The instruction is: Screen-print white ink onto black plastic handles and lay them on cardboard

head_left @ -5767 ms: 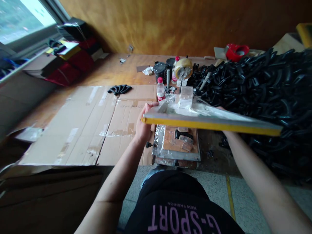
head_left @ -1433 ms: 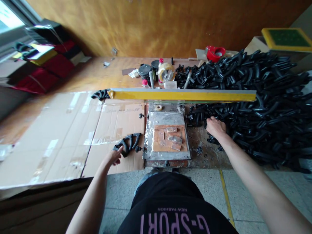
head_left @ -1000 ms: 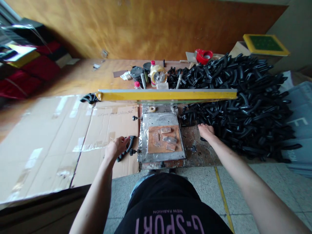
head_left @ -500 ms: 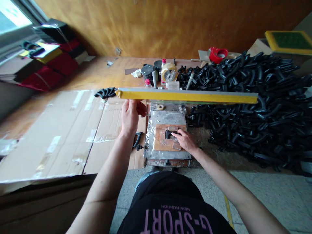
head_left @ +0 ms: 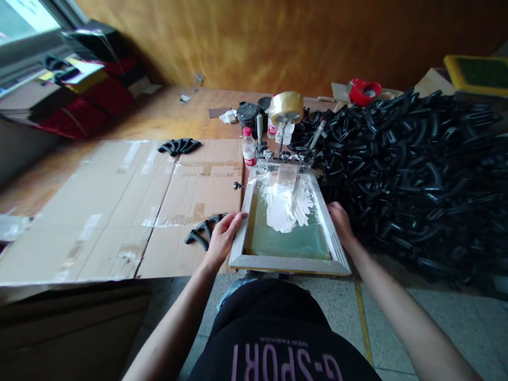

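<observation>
A screen-printing frame (head_left: 238, 241) with a green mesh and a smear of white ink (head_left: 286, 206) lies flat over the printing base in front of me. My left hand (head_left: 224, 235) grips its left rail, fingers curled over the edge. My right hand (head_left: 339, 225) holds the right rail, its fingers partly hidden behind the frame. A clear squeegee (head_left: 288, 177) rests at the far end of the mesh. Black curved plastic parts (head_left: 204, 233) lie on the cardboard just left of my left hand.
A huge pile of black curved parts (head_left: 416, 164) fills the right side. Flattened cardboard (head_left: 119, 206) covers the left of the table, with another small stack of parts (head_left: 178, 145). Bottles, ink pots and a tape roll (head_left: 286, 106) stand behind the frame.
The frame, raised on its hinge half a second ago, is now lowered flat. My right hand left the black part on the base and both hands took the frame's side rails.
</observation>
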Demonstrator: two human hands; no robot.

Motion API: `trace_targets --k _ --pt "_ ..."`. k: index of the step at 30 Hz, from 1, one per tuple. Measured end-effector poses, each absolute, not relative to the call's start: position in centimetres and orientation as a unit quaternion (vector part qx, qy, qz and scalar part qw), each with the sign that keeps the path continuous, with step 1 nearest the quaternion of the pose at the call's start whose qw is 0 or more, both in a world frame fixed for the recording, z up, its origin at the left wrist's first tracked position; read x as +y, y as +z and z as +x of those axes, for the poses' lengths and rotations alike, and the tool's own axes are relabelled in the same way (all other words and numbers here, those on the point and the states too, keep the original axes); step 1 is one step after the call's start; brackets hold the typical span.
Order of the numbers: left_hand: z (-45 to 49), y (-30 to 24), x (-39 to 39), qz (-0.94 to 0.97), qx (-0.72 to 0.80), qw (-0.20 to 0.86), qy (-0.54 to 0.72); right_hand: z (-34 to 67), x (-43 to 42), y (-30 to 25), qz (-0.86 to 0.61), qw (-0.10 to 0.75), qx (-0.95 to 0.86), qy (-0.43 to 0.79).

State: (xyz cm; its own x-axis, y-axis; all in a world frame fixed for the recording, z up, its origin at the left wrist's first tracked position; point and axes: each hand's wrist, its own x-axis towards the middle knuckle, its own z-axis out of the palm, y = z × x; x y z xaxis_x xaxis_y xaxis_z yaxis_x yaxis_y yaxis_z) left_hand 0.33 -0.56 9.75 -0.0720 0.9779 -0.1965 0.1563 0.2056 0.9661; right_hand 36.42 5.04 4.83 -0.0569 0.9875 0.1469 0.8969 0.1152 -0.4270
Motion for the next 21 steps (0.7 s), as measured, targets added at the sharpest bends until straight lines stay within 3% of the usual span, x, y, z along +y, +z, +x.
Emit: trace_targets --k 5,13,18,21 --pt "0.0 4.8 -0.6 0.470 0.610 0.529 0.356 31.7 10.1 9.2 -0.583 0.297 -0.756 -0.002" --pt "-0.1 1.4 -0.2 0.501 0.641 0.493 0.308 24.4 8.9 8.1 -0.506 0.044 -0.861 0.038" --pt "-0.2 1.4 -0.2 0.483 0.645 0.508 0.304 27.4 4.5 8.3 -0.306 0.012 -0.952 0.030" --pt "-0.1 1.5 -0.3 0.473 0.644 0.509 0.319 28.1 4.8 9.4 -0.262 0.012 -0.963 0.065"
